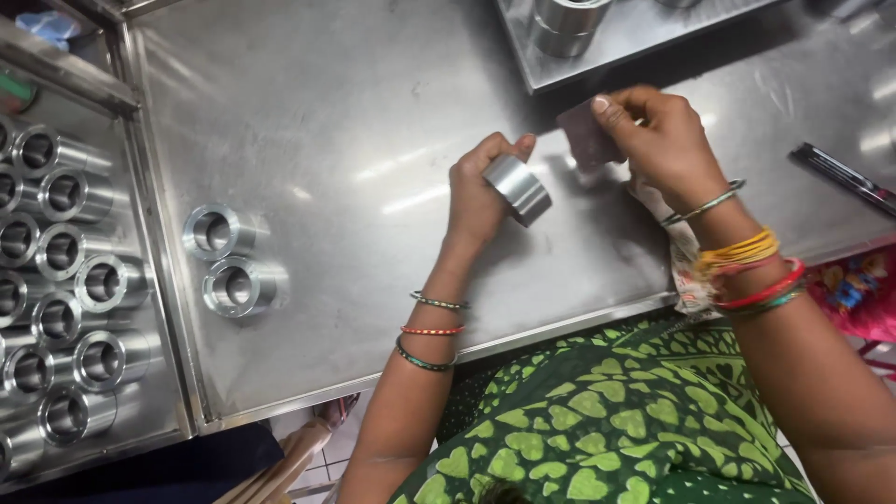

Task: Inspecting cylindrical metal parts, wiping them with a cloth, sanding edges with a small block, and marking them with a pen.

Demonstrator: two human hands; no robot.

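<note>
- View from above, looking down at a person's two bare hands over a shiny steel tabletop (373,140)
- The left hand (481,191) is curled around a short, polished metal cylinder (518,189), thumb up along one side and fingers wrapped behind it; the cylinder is tilted and held just above the tabletop, near its middle
- The right hand (658,140) pinches a small pale piece of cloth (588,135) between thumb and fingers, just beside the cylinder on its right and a little farther from the person
- Whether the cloth touches the cylinder cannot be told
- Both wrists carry thin coloured bangles; the right wrist has a thicker stack in yellow, red and green
- Two metal bushes (229,261) with round bores lie side by side on the tabletop, well apart from the hands, toward the left
- Farther left, a steel tray (173,411) holds rows of similar hollow metal parts (56,252), packed close together
- At the top edge a second tray (635,37) holds at least one larger metal ring (565,23)
- A dark, slim pen-like tool (840,177) lies on the tabletop at the far right
- The person's green garment (597,420) with a lighter green heart pattern fills the bottom of the view, in front of the tabletop's near edge
</note>
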